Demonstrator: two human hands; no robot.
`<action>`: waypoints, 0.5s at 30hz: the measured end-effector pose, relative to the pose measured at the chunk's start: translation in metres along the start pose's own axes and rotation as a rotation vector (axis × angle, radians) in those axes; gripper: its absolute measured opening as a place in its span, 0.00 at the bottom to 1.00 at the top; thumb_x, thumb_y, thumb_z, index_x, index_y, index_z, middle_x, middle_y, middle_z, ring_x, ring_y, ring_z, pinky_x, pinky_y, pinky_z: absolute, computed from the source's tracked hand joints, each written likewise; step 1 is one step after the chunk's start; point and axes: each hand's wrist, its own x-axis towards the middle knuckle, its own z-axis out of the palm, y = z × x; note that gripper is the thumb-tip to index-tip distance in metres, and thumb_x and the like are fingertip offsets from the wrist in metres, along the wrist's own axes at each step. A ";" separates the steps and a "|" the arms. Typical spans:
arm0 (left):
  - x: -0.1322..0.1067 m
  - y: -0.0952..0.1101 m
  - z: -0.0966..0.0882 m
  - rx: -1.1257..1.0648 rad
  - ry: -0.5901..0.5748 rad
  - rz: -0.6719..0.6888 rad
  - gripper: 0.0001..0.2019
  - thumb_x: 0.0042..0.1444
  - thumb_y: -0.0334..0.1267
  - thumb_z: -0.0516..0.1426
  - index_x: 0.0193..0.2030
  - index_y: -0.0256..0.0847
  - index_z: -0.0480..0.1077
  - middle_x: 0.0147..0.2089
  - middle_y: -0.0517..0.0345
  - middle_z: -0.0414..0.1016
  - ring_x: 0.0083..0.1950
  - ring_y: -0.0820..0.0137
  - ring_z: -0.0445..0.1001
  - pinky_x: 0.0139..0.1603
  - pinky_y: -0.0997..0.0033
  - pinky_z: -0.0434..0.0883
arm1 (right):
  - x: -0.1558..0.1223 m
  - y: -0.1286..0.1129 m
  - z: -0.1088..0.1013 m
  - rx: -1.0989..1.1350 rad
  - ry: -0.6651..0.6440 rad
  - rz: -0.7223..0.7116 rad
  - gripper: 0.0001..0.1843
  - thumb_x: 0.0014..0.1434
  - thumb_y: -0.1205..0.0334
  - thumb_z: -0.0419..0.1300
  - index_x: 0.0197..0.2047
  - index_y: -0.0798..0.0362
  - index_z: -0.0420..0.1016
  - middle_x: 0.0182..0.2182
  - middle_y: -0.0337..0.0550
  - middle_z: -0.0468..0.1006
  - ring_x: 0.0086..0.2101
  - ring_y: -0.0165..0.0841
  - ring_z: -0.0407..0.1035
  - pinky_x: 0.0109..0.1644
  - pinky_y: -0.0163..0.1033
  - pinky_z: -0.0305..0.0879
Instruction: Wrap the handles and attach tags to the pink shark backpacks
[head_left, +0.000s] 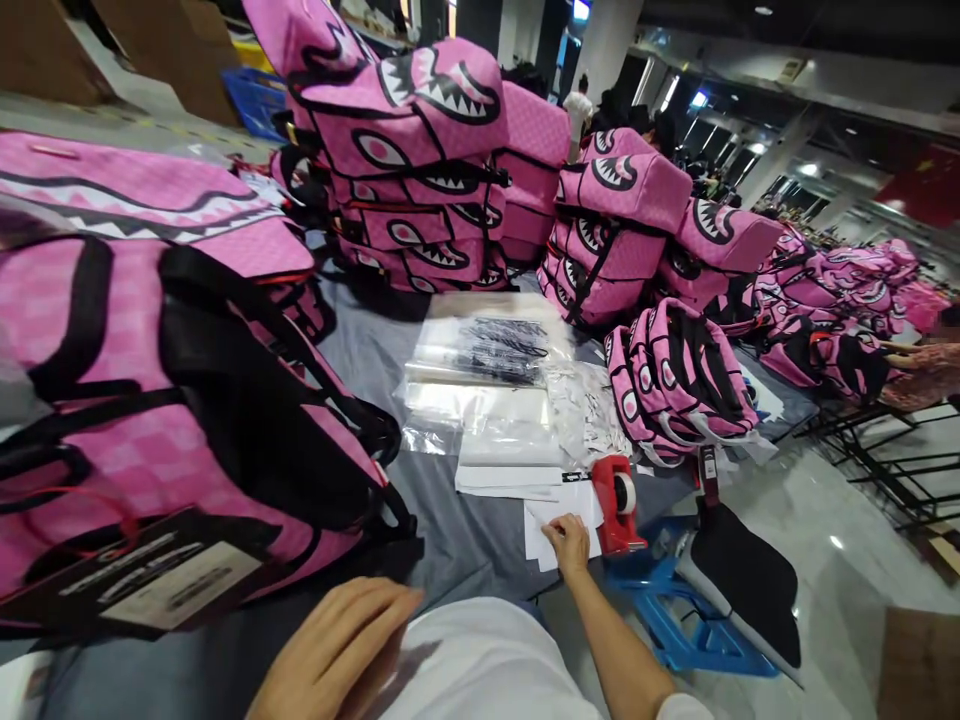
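Note:
My right hand (571, 545) is on the white paper sheets (541, 548) at the table's front edge, its thumb and fingertips closed on the top one. Just beyond it on the right stands a red tape dispenser (616, 505) with a roll of tape in it. My left hand (341, 645) is low in front of my white shirt, fingers stretched out, holding nothing. Left of it lies a large pink backpack (217, 400) with black straps; a black hang tag (161, 575) with a white label rests on its side.
Clear plastic bags (495, 410) and black cords (502, 345) lie mid-table. Stacked pink backpacks (427, 180) with shark-mouth prints stand behind. A pile of small white pieces (589, 410) is beside a pink backpack (679, 385). A blue plastic stool (667, 620) stands at the right edge.

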 end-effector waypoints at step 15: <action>0.076 -0.007 0.053 -0.724 -0.247 -0.660 0.23 0.52 0.51 0.66 0.49 0.38 0.79 0.45 0.49 0.82 0.48 0.56 0.78 0.51 0.62 0.74 | 0.004 -0.179 -0.127 0.496 -0.623 -0.564 0.19 0.56 0.45 0.68 0.38 0.54 0.79 0.25 0.33 0.71 0.26 0.27 0.61 0.32 0.31 0.55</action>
